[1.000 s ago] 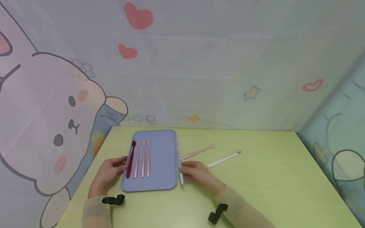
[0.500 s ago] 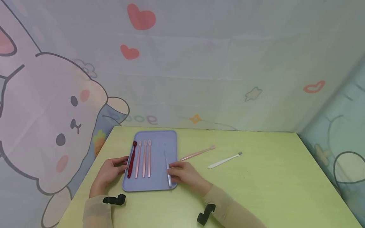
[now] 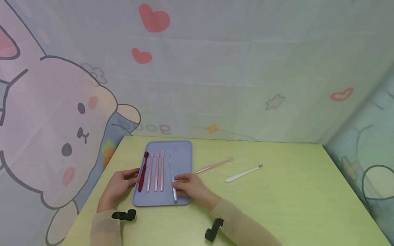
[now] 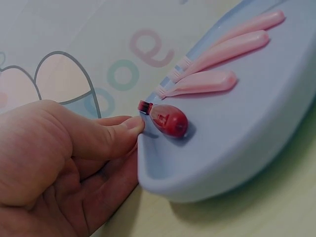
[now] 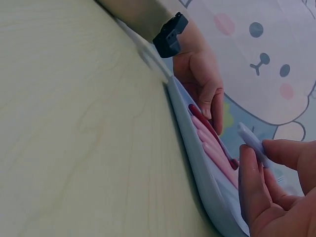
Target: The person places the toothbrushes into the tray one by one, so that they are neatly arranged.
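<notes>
A lavender-blue tray [image 3: 181, 164] lies on the table. Along its left side a dark red toothbrush [image 3: 142, 174] and several pink toothbrushes [image 3: 156, 174] lie side by side, bristle heads toward the back. My left hand [image 3: 118, 186] pinches the tray's left rim between thumb and fingers, beside the red toothbrush; the left wrist view shows the thumb [image 4: 129, 126] at the edge. Over the tray, right of the pink row, my right hand [image 3: 194, 188] pinches a pale blue toothbrush [image 3: 171, 169] by its handle, bristle head pointing back. In the right wrist view its handle end [image 5: 251, 139] is above the tray.
Right of the tray, a pink toothbrush [image 3: 213, 165] lies slanted on the yellow-green table [image 3: 292, 198]. Farther right is a white toothbrush [image 3: 243, 173] with a grey bristle head. A printed cloth backdrop [image 3: 215, 68] rises behind the table.
My right hand has carried the pale blue toothbrush leftward, from the tray's right edge to over the tray, near the pink ones. My left hand has stayed at the left rim.
</notes>
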Demonstrator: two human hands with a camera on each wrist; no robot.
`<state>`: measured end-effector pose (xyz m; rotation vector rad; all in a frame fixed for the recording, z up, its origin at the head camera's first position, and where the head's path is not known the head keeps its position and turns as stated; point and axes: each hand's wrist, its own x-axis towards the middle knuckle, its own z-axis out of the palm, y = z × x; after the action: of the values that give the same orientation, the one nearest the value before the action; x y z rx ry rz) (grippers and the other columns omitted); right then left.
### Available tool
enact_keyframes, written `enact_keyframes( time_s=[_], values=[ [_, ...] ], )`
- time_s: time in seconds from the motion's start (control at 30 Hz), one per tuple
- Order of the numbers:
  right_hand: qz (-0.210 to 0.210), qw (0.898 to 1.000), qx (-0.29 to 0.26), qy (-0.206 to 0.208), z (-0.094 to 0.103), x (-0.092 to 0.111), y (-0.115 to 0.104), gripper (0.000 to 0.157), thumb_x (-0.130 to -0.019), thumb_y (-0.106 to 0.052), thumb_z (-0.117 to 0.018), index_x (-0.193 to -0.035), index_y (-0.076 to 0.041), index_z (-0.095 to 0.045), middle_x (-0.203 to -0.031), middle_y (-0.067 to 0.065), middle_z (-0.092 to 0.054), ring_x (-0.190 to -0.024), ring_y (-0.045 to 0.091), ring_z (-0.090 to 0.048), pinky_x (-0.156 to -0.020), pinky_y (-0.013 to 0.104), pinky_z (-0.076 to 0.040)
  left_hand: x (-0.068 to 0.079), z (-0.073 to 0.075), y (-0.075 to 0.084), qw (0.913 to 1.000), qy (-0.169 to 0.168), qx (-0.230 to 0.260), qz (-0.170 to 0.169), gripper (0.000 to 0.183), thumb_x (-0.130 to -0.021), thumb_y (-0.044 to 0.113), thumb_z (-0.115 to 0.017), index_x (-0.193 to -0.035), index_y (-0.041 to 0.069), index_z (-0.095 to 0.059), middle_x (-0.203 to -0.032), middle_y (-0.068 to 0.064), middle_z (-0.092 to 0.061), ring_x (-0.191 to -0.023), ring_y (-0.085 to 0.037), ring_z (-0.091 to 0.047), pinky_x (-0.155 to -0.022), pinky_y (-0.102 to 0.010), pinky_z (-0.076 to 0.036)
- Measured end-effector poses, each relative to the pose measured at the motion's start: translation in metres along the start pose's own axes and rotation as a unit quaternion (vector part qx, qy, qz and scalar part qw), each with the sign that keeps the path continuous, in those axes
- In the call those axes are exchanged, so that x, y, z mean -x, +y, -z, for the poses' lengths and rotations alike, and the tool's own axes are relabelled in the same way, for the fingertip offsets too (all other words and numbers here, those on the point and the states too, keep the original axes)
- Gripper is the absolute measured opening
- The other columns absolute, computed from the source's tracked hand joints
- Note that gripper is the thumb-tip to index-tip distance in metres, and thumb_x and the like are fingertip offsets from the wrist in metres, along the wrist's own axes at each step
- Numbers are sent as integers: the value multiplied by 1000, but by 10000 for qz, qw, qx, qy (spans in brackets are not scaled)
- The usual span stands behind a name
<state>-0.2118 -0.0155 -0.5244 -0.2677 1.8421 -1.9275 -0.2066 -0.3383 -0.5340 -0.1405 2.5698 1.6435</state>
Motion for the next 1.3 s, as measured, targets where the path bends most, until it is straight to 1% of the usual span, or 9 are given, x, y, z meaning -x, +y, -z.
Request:
enact_keyframes(
  time_s=[0.13, 0.23, 0.47, 0.67, 0.83, 1.07, 1.3],
  values=[
    [-35, 9999, 4, 100, -7, -6, 1, 39, -99, -7, -76, -131, 11, -66, -104, 10, -77, -90, 16, -72, -81, 34, -65, 2, 1, 3, 10000, -16, 54, -61, 48, -102, -1, -68, -148, -9, -57, -138, -31, -65, -114, -18, -68, -87, -24, -61],
    [-39, 9997, -33, 221, -12, -12, 2, 39, -98, -6, -76, -131, 11, -66, -104, 10, -77, -90, 16, -72, -80, 34, -65, 2, 1, 3, 10000, 5, 38, -35, 48, -102, -1, -68, -148, -8, -58, -138, -30, -66, -113, -16, -68, -86, -24, -61],
    [23, 9987, -58, 515, -21, -23, 1, 39, -97, -3, -76, -131, 12, -65, -103, 11, -75, -89, 17, -72, -78, 32, -65, 2, 0, 4, 10000, 37, -25, 9, 48, -102, 0, -68, -148, -8, -59, -138, -30, -66, -119, -26, -68, -88, -26, -61],
    [124, 9975, 74, 690, -28, -29, 2, 36, -96, -1, -75, -128, 12, -66, -102, 12, -75, -88, 17, -71, -74, 31, -64, 1, 0, 3, 10000, 58, -62, 14, 47, -102, 1, -69, -148, -7, -59, -138, -29, -66, -119, -26, -67, -87, -26, -61],
    [200, 9947, 434, 912, -32, -32, 1, 33, -95, 0, -76, -125, 11, -68, -98, 11, -74, -83, 15, -71, -71, 29, -64, 0, 0, 3, 10000, 50, -51, 16, 47, -102, 1, -70, -148, -7, -59, -138, -29, -66, -119, -26, -67, -87, -27, -62],
    [288, 9852, 1067, 1311, -36, -38, -3, 30, -93, -1, -79, -121, 8, -71, -93, 8, -73, -74, 12, -68, -68, 28, -63, 0, 1, 2, 10000, 62, -37, 28, 47, -102, 1, -70, -148, -6, -60, -137, -28, -67, -116, -22, -68, -87, -25, -61],
    [271, 9770, 1537, 1455, -37, -44, -1, 29, -94, -6, -80, -120, 6, -73, -88, 3, -71, -68, 10, -68, -65, 25, -61, 1, 1, 2, 10000, 49, -77, -8, 48, -102, 1, -70, -148, -6, -60, -137, -28, -67, -116, -20, -68, -86, -24, -61]
  ],
)
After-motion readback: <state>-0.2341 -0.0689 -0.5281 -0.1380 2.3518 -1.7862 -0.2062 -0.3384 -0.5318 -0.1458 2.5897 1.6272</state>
